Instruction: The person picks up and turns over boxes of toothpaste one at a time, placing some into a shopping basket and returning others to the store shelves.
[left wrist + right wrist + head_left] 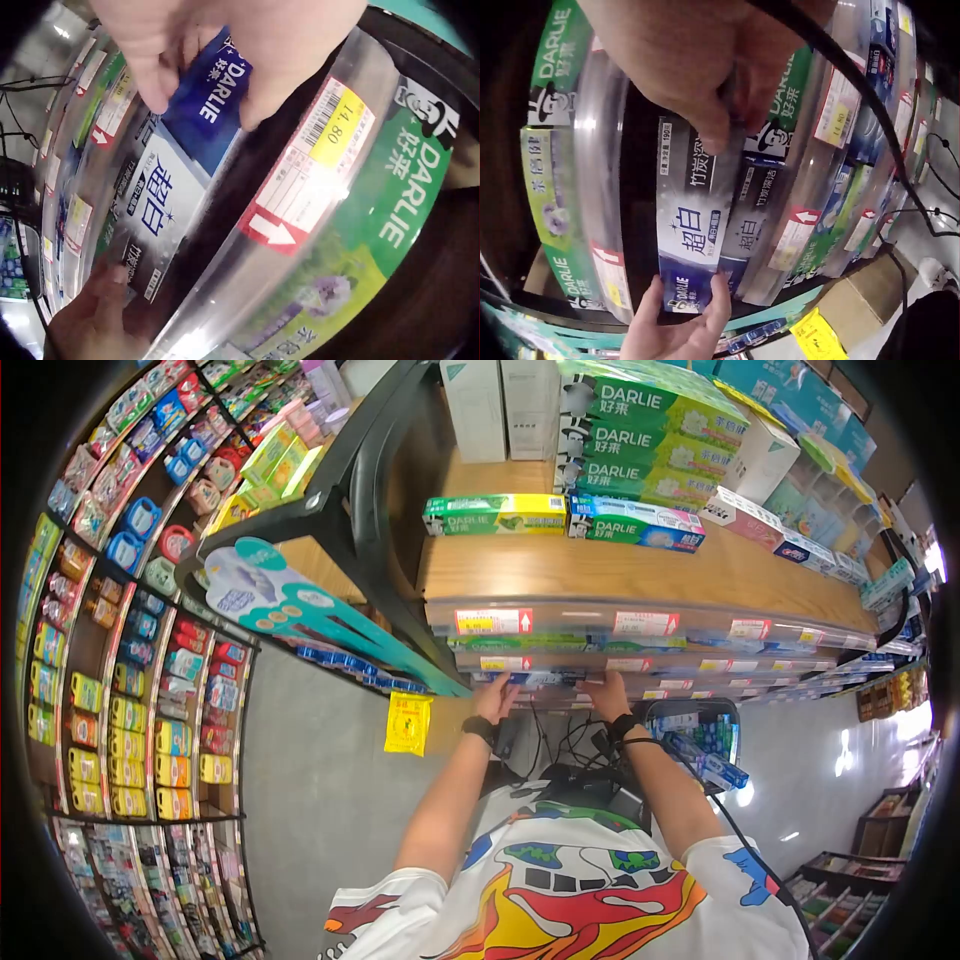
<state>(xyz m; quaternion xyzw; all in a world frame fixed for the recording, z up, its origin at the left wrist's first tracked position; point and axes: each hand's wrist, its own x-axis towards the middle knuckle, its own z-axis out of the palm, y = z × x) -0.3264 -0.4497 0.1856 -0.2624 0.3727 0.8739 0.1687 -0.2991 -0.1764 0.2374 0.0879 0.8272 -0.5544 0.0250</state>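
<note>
A Darlie toothpaste box (161, 180), blue at one end and dark grey at the other, lies lengthwise between my two hands at a lower shelf. My left hand (492, 702) pinches the blue end, thumb and fingers on opposite long edges in the left wrist view. At the dark end, my right hand (682, 56) grips the box from its sides; part of that grip is hidden behind the hand. A similar grey toothpaste box (748, 225) sits right alongside, behind the clear price strip (791, 240).
Above, the wooden shelf (600, 575) carries green Darlie boxes (660, 435). A dark basket (738, 725) with toothpaste boxes stands on the floor at right. A yellow packet (408, 723) is by the left shelf end. Black cables (575, 735) hang below my hands.
</note>
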